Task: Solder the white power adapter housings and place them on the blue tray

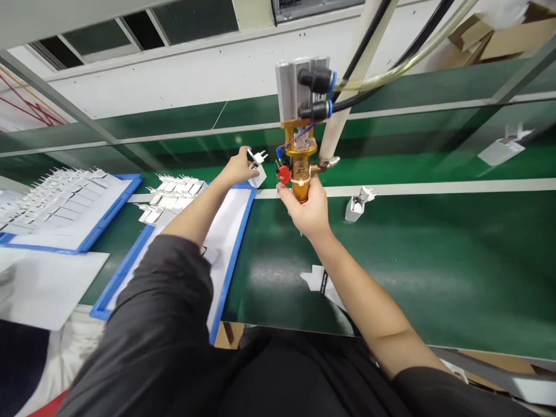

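Green bench (452, 249) under upright, nose-down gold tool (300, 165)

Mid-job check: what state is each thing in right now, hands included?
Left hand: pinching a small white box
Held white box: top flap open
Right hand: wrapped around the brass-coloured tool
Brass-coloured tool: upright, hose-connected
White box right of the tool: standing, flap open
Far-right white box: flap open
Nearer blue-rimmed tray: partly filled
Left blue-rimmed tray: boxes in rows
Cardboard box: flaps open
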Action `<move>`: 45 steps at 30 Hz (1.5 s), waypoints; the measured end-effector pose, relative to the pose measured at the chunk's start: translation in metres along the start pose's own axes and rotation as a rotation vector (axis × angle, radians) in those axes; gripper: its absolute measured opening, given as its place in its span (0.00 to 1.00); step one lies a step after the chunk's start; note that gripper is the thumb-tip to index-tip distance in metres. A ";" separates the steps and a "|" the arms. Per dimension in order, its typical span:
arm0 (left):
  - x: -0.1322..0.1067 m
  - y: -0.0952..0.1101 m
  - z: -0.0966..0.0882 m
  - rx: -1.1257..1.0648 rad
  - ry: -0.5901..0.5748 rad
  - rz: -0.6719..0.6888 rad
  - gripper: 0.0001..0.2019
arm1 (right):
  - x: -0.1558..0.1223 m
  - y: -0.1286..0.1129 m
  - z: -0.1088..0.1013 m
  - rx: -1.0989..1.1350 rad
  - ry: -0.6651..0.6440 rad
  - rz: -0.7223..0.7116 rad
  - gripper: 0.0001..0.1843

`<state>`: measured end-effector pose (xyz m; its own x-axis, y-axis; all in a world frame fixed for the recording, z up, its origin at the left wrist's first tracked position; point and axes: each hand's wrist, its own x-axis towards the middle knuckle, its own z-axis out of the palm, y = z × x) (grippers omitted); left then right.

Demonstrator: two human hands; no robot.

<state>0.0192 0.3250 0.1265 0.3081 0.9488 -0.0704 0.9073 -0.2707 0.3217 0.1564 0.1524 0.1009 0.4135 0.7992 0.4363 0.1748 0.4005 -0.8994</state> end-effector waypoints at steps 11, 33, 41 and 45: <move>-0.272 -0.008 0.086 -0.046 -0.170 0.417 0.38 | 0.005 0.005 -0.002 0.176 0.028 -0.017 0.13; -0.289 0.010 0.127 -0.421 0.144 -0.032 0.18 | -0.073 -0.055 0.017 0.064 -0.322 -0.050 0.23; -0.294 0.009 0.105 -0.399 0.254 0.021 0.17 | -0.080 -0.056 0.017 0.061 -0.332 -0.097 0.21; -0.294 0.009 0.103 -0.386 0.270 0.043 0.17 | -0.079 -0.054 0.015 0.070 -0.327 -0.138 0.13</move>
<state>-0.0335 0.0268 0.0530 0.2113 0.9602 0.1828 0.7067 -0.2793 0.6500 0.1005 0.0741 0.1152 0.0802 0.8321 0.5488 0.1426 0.5353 -0.8325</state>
